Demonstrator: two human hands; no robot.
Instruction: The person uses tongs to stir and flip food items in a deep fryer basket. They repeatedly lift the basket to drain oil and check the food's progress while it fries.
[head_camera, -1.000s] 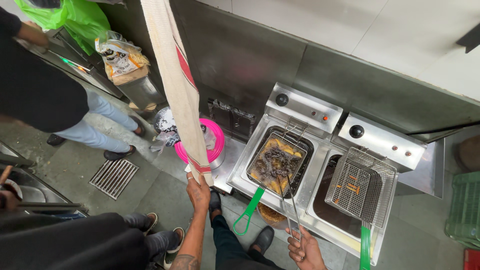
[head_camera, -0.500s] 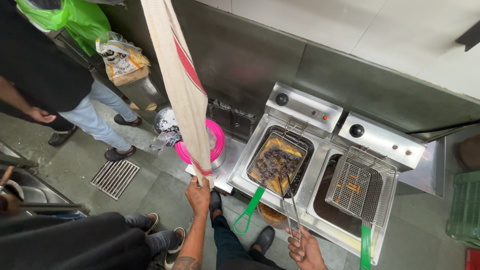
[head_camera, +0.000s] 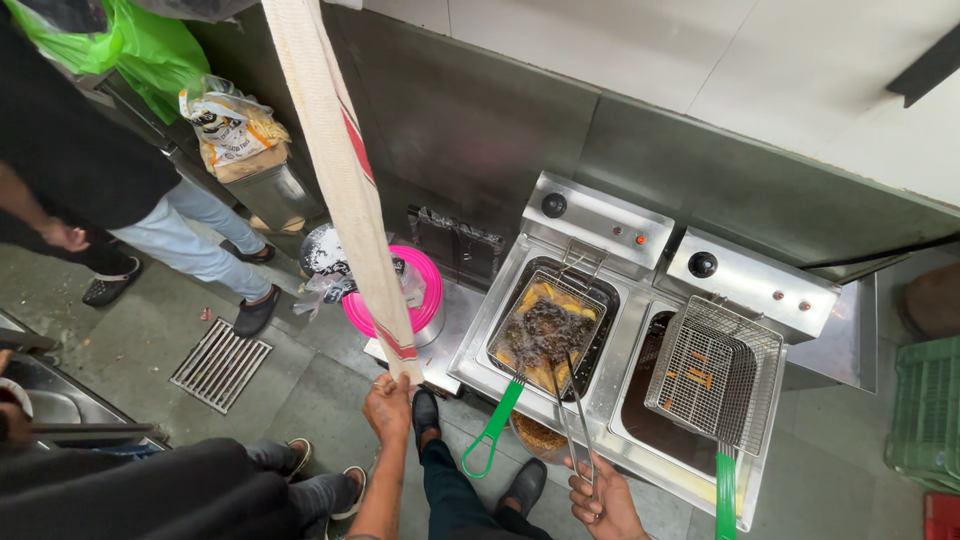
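Observation:
My left hand (head_camera: 388, 408) grips the lower end of a long cream cloth with red stripes (head_camera: 345, 180) that hangs down from above. Low at the bottom edge, my right hand (head_camera: 603, 503) holds metal tongs (head_camera: 572, 410) whose tips reach into the left fryer basket (head_camera: 547, 330), which sits in oil with dark and golden fried pieces. That basket's green handle (head_camera: 492, 428) sticks out toward me. The right fryer basket (head_camera: 712, 370) rests raised over its tank with a few orange bits inside.
A steel double fryer (head_camera: 640, 300) stands against a steel wall. A pink-rimmed bin (head_camera: 430, 300) sits left of it. Another person in jeans (head_camera: 190, 240) stands at the left, near a floor drain (head_camera: 220, 365). A green crate (head_camera: 925, 415) is at the right.
The person at the left has shifted further left, with an arm now hanging down. My hands, the cloth and the tongs stay much as they were.

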